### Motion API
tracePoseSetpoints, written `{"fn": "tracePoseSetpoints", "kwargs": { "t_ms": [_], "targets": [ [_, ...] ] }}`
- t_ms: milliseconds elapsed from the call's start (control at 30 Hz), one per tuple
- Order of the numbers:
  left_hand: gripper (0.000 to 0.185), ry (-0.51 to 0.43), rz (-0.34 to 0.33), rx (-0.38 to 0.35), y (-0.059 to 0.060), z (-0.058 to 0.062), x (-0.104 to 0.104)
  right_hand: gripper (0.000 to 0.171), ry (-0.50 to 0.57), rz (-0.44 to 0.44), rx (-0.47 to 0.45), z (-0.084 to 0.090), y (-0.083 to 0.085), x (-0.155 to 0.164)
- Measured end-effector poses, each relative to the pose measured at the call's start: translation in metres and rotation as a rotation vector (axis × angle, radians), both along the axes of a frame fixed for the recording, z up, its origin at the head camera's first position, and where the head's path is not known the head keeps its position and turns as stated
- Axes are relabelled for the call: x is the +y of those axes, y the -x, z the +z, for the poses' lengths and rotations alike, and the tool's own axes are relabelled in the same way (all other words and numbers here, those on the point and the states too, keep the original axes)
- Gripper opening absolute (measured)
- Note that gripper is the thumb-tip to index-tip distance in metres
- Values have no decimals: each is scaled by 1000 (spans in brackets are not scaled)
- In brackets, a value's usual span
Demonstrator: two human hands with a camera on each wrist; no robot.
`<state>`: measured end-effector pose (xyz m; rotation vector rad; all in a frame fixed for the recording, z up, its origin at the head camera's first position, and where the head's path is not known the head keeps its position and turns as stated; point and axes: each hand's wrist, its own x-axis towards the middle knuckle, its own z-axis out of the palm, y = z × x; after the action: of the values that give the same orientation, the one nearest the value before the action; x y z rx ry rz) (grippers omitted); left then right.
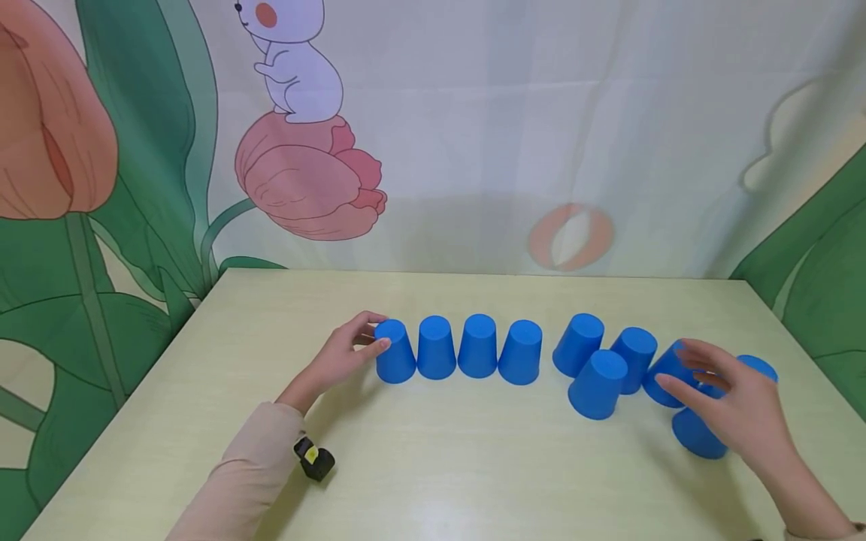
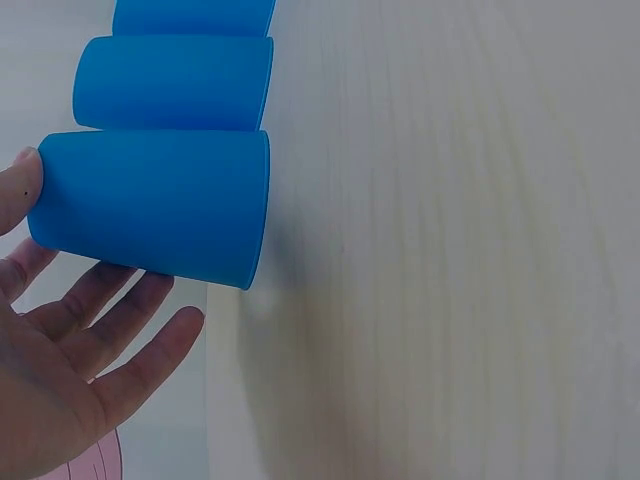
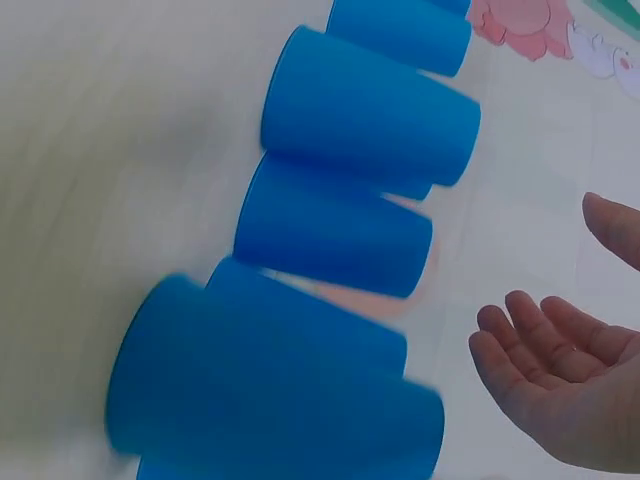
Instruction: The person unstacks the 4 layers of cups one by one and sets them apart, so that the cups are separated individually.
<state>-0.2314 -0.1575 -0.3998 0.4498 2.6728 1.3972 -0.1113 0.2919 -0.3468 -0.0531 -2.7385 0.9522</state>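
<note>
Blue cups stand upside down on the table. At the left end of a row, my left hand (image 1: pixel 348 349) holds the end cup (image 1: pixel 395 353) near its top, with the thumb on the near side and fingers behind. In the left wrist view, the thumb meets the narrow end of that cup (image 2: pixel 150 205) and the fingers lie along its side, partly hidden. My right hand (image 1: pixel 737 402) hovers over the right-hand cluster, fingers apart and loosely bent, covering parts of some cups. The right wrist view shows the right hand (image 3: pixel 560 380) apart from the cups (image 3: pixel 335 225), holding nothing.
Several more cups (image 1: pixel 477 347) continue the left row. To the right, the cluster is staggered, with one cup (image 1: pixel 598 385) set nearer the front. A black device (image 1: pixel 314 460) sits at my left wrist. A printed curtain (image 1: pixel 473 150) hangs behind the table (image 1: pixel 460 466).
</note>
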Motion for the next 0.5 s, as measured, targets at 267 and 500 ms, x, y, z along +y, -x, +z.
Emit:
{"fn": "tracePoseSetpoints", "kwargs": {
  "t_ms": [267,500],
  "targets": [
    [41,6,6,0,-1,1,0,66,-37,48,39,-26,27,0],
    [41,3,6,4,-2,2,1,64,30,139,66,-21,40,-23]
  ]
}}
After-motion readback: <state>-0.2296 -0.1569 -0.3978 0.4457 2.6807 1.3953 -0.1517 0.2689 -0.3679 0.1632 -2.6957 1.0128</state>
